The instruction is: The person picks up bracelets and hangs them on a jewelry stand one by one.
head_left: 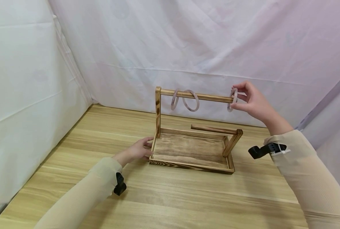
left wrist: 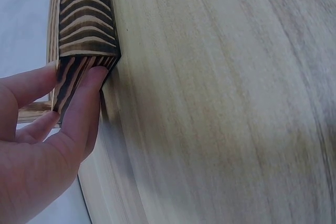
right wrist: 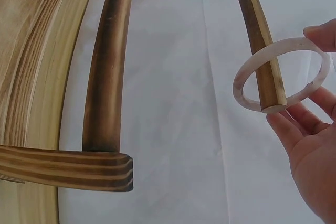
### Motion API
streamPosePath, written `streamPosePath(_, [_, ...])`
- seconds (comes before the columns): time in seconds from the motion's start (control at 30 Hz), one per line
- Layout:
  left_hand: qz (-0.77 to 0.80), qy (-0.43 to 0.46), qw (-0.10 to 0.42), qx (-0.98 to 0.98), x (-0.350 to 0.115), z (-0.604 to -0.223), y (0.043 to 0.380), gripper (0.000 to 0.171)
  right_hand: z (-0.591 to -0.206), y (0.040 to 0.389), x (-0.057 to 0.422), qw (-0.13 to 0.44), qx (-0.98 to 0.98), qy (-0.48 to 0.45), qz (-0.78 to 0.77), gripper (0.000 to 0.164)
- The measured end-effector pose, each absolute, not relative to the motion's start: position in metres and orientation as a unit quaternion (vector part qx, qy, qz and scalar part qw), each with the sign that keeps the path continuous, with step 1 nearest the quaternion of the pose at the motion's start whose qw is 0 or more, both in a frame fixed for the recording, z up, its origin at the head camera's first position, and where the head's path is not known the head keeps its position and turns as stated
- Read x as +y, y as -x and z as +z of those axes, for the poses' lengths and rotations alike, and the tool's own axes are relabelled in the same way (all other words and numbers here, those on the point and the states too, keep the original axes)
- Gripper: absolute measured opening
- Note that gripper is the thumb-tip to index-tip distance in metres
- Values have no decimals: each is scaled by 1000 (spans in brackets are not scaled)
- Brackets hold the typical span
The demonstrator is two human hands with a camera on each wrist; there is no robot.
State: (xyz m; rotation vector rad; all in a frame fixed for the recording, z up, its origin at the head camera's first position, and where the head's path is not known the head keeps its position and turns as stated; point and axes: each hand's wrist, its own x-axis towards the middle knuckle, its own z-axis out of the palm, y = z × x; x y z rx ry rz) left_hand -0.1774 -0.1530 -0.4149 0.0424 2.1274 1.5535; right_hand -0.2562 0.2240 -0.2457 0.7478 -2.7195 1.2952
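Note:
A wooden rack stands on the table, with a shallow tray (head_left: 187,149) as its base and a tall post carrying an upper bar (head_left: 210,97). Two pale pinkish bangles hang on that bar, a left bangle (head_left: 173,103) and a tilted right bangle (head_left: 197,106). My right hand (head_left: 256,103) pinches a third bangle (right wrist: 244,80) between thumb and fingers. The bar's free end passes through this bangle in the right wrist view. At the tray's left end, my left hand (head_left: 138,150) rests its spread fingers (left wrist: 79,103) against the outer wall, near the front corner.
A shorter, lower bar (head_left: 213,129) runs leftward from a slanted post (head_left: 233,143) at the rack's right side. White cloth (head_left: 187,47) hangs close behind the table (head_left: 173,200). Both forearms wear black camera mounts, the right mount (head_left: 267,150) beside the slanted post.

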Motion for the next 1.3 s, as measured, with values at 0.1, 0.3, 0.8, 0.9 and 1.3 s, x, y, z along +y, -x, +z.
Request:
streamPosePath(0.1, [570, -15, 250, 783, -153, -415, 177, 69, -244, 256, 223, 6, -878, -238, 416, 51])
streamPosePath(0.3, [568, -16, 249, 784, -153, -416, 177, 69, -241, 256, 217, -13, -877, -231, 421, 54])
streamPosePath(0.8, [570, -20, 246, 784, -153, -418, 178, 69, -237, 258, 201, -11, -872, -245, 424, 54])
streamPosePath(0.9, [569, -19, 248, 784, -154, -418, 178, 69, -237, 258, 198, -9, -870, -252, 423, 54])
streamPosePath(1.3, [569, -24, 244, 785, -154, -416, 177, 69, -236, 260, 190, -8, -880, -266, 393, 55])
